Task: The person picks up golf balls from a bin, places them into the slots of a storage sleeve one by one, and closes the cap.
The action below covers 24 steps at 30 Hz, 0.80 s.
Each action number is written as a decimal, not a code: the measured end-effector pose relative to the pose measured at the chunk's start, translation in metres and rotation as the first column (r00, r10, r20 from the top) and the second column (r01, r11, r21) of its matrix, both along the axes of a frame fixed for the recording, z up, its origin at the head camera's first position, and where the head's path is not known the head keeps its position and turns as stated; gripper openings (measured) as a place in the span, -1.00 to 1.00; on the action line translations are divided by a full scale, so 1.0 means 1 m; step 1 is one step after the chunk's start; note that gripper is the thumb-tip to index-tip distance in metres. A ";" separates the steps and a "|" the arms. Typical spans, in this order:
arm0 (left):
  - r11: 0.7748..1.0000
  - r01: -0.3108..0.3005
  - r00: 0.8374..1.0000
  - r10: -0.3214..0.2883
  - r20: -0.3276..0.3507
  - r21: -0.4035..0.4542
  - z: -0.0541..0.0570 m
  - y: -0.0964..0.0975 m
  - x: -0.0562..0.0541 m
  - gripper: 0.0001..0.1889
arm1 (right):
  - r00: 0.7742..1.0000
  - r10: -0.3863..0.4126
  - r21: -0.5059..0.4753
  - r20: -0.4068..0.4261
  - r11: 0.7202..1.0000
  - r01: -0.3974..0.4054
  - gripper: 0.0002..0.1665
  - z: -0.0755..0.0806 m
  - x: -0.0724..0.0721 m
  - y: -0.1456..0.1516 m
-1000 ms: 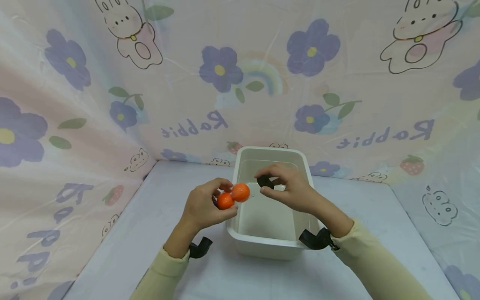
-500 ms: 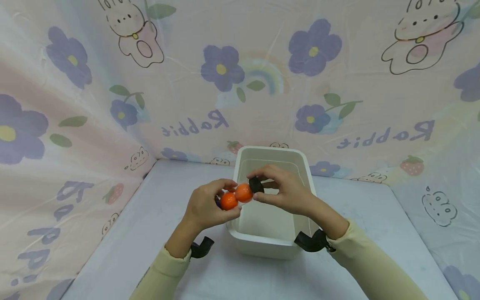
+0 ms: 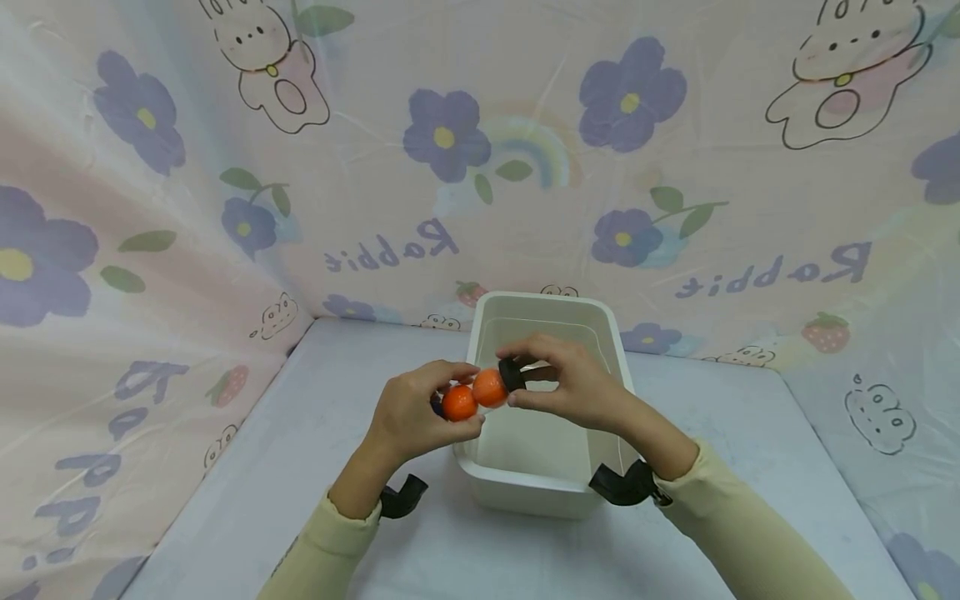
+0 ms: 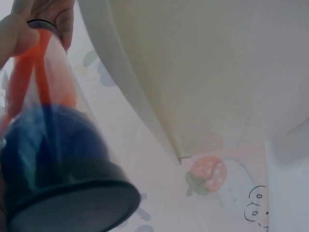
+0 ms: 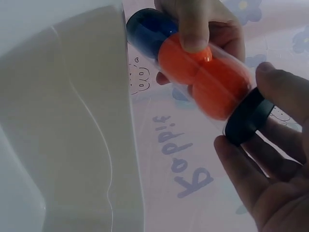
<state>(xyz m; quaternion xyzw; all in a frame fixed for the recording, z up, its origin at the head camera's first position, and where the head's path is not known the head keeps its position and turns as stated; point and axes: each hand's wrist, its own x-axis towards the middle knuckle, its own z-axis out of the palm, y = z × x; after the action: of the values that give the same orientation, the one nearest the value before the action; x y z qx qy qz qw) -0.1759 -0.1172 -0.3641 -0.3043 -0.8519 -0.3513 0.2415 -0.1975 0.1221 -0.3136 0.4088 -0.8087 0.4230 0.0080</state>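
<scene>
My left hand (image 3: 408, 410) grips a clear plastic tube (image 5: 186, 90) over the near left rim of a white tub. Two orange balls (image 5: 219, 87) and a dark blue ball (image 5: 150, 33) sit inside the tube, the blue one at the end farther from my right hand. A dark disc closes off that end in the left wrist view. With thumb and fingertips, my right hand (image 3: 573, 379) pinches a black cap (image 5: 248, 116) at the tube's other end, against the nearest orange ball. The tube tilts slightly up toward the cap in the head view.
The deep white tub (image 3: 540, 482) stands on a white-covered table (image 3: 375, 346) beneath both hands. Printed curtains with rabbits and flowers (image 3: 447, 137) enclose the back and sides. Black curved camera mounts (image 3: 626, 485) stick out from both wrists.
My right hand has moved left, bringing the black cap onto the end of the tube. The left hand with the tube has shifted slightly to the right.
</scene>
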 end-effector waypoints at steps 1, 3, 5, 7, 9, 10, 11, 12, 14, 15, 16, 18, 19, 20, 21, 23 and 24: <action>1.000 0.001 1.000 -0.001 -0.004 -0.005 0.000 0.000 0.000 -0.50 | 1.000 0.002 -0.002 0.002 1.000 -0.002 -0.45 0.000 0.000 0.000; 1.000 0.003 1.000 -0.003 -0.010 -0.015 0.001 0.001 0.000 -0.50 | 1.000 0.008 -0.010 0.008 1.000 -0.008 -0.45 0.000 0.001 0.001; 1.000 0.000 1.000 0.000 -0.016 -0.026 0.001 0.001 0.001 -0.50 | 1.000 0.011 -0.014 0.013 1.000 -0.011 -0.44 0.000 0.002 0.002; 0.999 -0.007 1.000 0.006 -0.026 -0.034 0.001 0.001 0.001 -0.49 | 1.000 0.014 -0.021 0.026 1.000 -0.013 -0.44 0.001 0.003 0.002; 0.999 -0.016 0.999 0.015 -0.030 -0.039 0.001 0.002 0.002 -0.48 | 0.999 0.011 -0.025 0.037 1.000 -0.010 -0.43 0.001 0.004 0.002; 0.999 -0.020 0.999 0.019 -0.032 -0.041 0.001 0.002 0.002 -0.48 | 0.999 0.008 -0.026 0.041 1.000 -0.007 -0.43 0.001 0.004 0.002; 0.999 -0.023 0.999 0.022 -0.031 -0.041 0.001 0.002 0.003 -0.47 | 0.999 0.004 -0.026 0.044 1.000 -0.003 -0.42 0.001 0.004 0.002; 0.999 -0.027 0.999 0.026 -0.028 -0.041 0.002 0.002 0.003 -0.46 | 0.999 0.000 -0.025 0.047 1.000 0.002 -0.42 0.000 0.004 0.002; 0.999 -0.032 0.999 0.031 -0.019 -0.042 0.002 0.003 0.004 -0.46 | 0.999 -0.006 -0.027 0.050 1.000 0.007 -0.41 0.000 0.004 0.003; 0.998 -0.034 0.999 0.033 -0.017 -0.044 0.002 0.003 0.004 -0.46 | 0.999 -0.007 -0.027 0.052 1.000 0.008 -0.41 0.000 0.004 0.003; 0.999 -0.033 0.999 0.032 -0.019 -0.044 0.002 0.003 0.005 -0.45 | 0.999 -0.004 -0.031 0.055 0.999 0.006 -0.41 0.000 0.003 0.003; 0.998 -0.032 0.999 0.031 -0.030 -0.051 0.002 0.004 0.005 -0.46 | 0.998 0.006 -0.041 0.061 0.999 -0.003 -0.40 0.000 0.003 0.004; 0.998 -0.033 0.999 0.031 -0.043 -0.057 0.002 0.005 0.006 -0.47 | 0.998 0.010 -0.047 0.063 0.999 -0.007 -0.40 0.000 0.003 0.004; 0.997 -0.034 0.998 0.030 -0.059 -0.063 0.003 0.005 0.006 -0.47 | 0.998 0.013 -0.053 0.063 0.999 -0.009 -0.39 0.000 0.004 0.005; 0.997 -0.037 0.996 0.032 -0.079 -0.067 0.003 0.005 0.006 -0.47 | 0.998 0.014 -0.056 0.067 0.998 -0.011 -0.38 0.000 0.004 0.005; 0.996 -0.046 0.992 0.036 -0.118 -0.078 0.004 0.006 0.007 -0.47 | 0.997 0.013 -0.066 0.073 0.998 -0.008 -0.38 -0.001 0.004 0.005; 0.995 -0.049 0.990 0.038 -0.137 -0.081 0.005 0.006 0.008 -0.47 | 0.997 0.010 -0.069 0.075 0.998 -0.005 -0.38 -0.002 0.005 0.005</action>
<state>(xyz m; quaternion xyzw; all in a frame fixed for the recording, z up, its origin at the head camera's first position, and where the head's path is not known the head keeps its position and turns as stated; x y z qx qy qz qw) -0.1680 -0.1110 -0.3595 -0.3187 -0.8541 -0.2882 0.2931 -0.1929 0.1270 -0.3155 0.3951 -0.7919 0.4655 -0.0100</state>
